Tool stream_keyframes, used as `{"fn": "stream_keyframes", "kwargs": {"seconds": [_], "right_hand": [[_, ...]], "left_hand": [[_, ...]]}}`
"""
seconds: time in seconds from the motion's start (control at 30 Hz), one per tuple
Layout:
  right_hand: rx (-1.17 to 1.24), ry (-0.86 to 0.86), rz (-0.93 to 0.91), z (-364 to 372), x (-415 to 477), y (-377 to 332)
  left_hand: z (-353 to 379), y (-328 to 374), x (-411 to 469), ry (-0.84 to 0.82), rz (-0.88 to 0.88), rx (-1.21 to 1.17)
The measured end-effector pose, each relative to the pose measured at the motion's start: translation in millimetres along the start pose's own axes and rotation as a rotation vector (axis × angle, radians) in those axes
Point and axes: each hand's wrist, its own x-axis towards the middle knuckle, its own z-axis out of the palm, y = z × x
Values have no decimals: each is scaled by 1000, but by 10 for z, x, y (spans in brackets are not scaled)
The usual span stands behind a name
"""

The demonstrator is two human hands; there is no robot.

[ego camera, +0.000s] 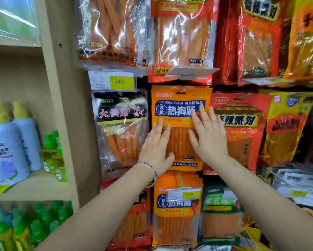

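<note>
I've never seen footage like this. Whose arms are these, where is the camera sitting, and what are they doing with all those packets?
There is no machine here. The two arms belong to a person, and the single picture comes from a wide-angle camera worn on their head, looking forward and down. They stand at a shop rack of hanging snack packets. The left hand, with a bracelet at the wrist, and the right hand both lie flat, fingers straight, on an orange packet that hangs from a peg. Nothing is gripped; the hands only press on it. Beside it hang a black packet and a red packet. A yellow price tag reads 2.00. Spray bottles stand on the wooden shelf to the left.
</note>
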Motion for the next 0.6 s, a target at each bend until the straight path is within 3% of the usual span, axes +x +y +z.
{"fn": "stream_keyframes", "kwargs": {"seconds": [0.37,0.6], "right_hand": [[-328,-398,-21,454,491,-6],[-291,-531,76,475,628,-23]], "left_hand": [[-7,-222,622,-219,-115,171],[26,-231,837,-264,-140,140]]}}
